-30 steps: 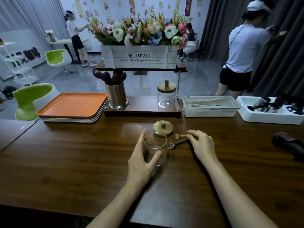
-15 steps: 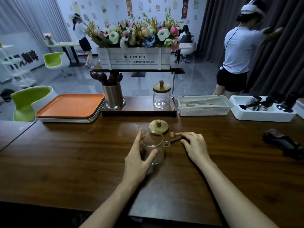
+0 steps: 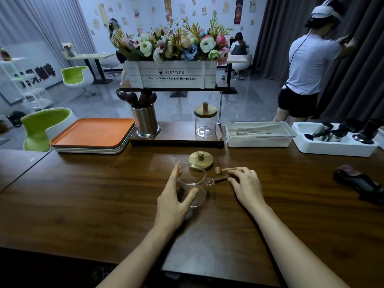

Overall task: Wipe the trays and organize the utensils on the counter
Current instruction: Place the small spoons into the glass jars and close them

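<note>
The glass jar [image 3: 192,186] is gripped mid-bench [image 3: 83,194] by fingers [image 3: 173,178] of the left hand [image 3: 172,204]. The wooden spoon [image 3: 222,173], at its 3 o'clock, is pinched by the right hand [image 3: 246,187]. If the spoon is tugged sideways, the jar could be toppled.

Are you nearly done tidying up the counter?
Partly. The orange trays sit stacked at the left, and spoons stand in the metal cup. Whether they were wiped, I cannot tell. Now the left hand holds the open glass jar while the right hand holds a wooden spoon. Left to do: the lid lies loose on the counter.
</note>
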The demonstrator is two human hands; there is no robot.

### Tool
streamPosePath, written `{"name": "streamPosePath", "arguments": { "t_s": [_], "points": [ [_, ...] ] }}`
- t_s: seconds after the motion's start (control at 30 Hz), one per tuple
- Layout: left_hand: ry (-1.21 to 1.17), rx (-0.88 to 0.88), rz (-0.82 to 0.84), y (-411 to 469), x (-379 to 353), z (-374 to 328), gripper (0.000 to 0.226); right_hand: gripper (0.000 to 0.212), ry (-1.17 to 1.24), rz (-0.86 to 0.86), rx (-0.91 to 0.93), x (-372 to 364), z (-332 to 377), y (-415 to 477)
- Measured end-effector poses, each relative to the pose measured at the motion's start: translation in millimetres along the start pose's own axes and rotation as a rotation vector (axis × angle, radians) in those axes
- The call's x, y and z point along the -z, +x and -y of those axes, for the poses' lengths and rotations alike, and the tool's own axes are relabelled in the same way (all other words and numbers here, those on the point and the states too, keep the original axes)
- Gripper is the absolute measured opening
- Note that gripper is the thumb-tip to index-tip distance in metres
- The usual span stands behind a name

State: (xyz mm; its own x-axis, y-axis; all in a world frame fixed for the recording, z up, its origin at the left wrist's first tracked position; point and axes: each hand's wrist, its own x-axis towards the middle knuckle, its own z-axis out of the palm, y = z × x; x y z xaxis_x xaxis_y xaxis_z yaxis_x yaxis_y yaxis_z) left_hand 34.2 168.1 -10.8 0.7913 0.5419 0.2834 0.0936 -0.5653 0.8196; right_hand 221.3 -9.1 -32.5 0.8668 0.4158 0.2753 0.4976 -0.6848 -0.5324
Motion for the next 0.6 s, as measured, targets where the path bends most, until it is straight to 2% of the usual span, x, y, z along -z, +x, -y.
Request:
{"name": "streamPosePath", "arguments": {
  "t_s": [0.3, 0.5, 0.6],
  "points": [
    [0.02, 0.002, 0.002, 1.5, -1.0, 0.2, 0.092, 0.014, 0.058, 0.065, -0.027, 4.8, -0.7, 2.4],
    [0.044, -0.008, -0.006, 2.1, -1.5, 0.2, 0.091, 0.008, 0.255, 0.119, -0.074, 20.1, 4.9, 0.6],
    [0.046, -0.028, -0.011, 1.4, -1.7, 0.3, 0.085, 0.008, 0.385, 0.086, -0.112, 24.9, 7.2, 2.3]
  ]
}}
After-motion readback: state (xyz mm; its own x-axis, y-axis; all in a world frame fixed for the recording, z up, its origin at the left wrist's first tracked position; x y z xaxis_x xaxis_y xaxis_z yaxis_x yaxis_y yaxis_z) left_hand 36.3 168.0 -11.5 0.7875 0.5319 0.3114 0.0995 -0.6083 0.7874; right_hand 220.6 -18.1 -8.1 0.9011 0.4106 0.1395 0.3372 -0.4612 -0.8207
